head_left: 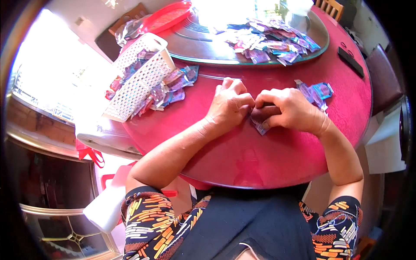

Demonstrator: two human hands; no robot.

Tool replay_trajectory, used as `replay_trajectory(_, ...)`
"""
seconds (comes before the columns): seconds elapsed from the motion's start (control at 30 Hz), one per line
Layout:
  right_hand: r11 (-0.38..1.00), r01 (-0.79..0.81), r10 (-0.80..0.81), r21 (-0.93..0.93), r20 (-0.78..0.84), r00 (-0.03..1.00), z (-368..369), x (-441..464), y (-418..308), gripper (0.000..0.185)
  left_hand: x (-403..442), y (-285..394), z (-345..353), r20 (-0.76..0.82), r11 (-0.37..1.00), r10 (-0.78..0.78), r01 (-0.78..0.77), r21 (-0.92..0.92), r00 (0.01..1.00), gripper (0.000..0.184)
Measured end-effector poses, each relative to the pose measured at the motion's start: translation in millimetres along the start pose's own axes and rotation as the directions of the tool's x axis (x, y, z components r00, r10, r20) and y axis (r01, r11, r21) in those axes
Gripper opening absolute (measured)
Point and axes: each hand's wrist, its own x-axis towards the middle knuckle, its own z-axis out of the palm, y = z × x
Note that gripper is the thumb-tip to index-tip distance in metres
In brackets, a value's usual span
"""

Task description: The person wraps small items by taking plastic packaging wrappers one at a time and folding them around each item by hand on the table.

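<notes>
A small printed plastic packet (pixel 261 128) is held over the red round table, its lower corner showing below my fingers. My right hand (pixel 290 108) pinches it between thumb and curled fingers. My left hand (pixel 229 104) is closed right beside it, thumb and forefinger pressed together at the packet's upper part, which the fingers mostly hide. Just behind my right wrist lie a few purple and blue packets (pixel 318 93). To the left of my left hand, more packets (pixel 173 86) lie along the side of a white perforated plastic basket (pixel 143 86).
A large heap of packets (pixel 277 41) lies on the glass turntable (pixel 195 52) at the back. A red tray (pixel 167 17) sits at its far left. Toward the right edge of the table (pixel 216 162) lies a black phone-like object (pixel 350 62). A chair (pixel 385 78) stands at the right.
</notes>
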Motion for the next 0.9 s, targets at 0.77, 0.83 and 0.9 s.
replay_trajectory(0.77,0.986,0.070,-0.049,-0.154,0.137,0.989,2,-7,-20,0.036,0,-18,8,-0.057,0.999,-0.040,0.038,-0.039,0.998,0.016)
replay_trajectory(0.83,0.988,0.072,-0.063,-0.133,0.073,0.995,8,-7,-24,0.036,0,-17,7,-0.065,0.999,-0.039,0.037,-0.027,0.997,0.017)
replay_trajectory(0.9,0.987,0.096,-0.105,-0.128,-0.062,0.993,23,-3,-21,0.038,1,-18,9,-0.078,1.000,-0.027,0.026,-0.018,0.997,0.018)
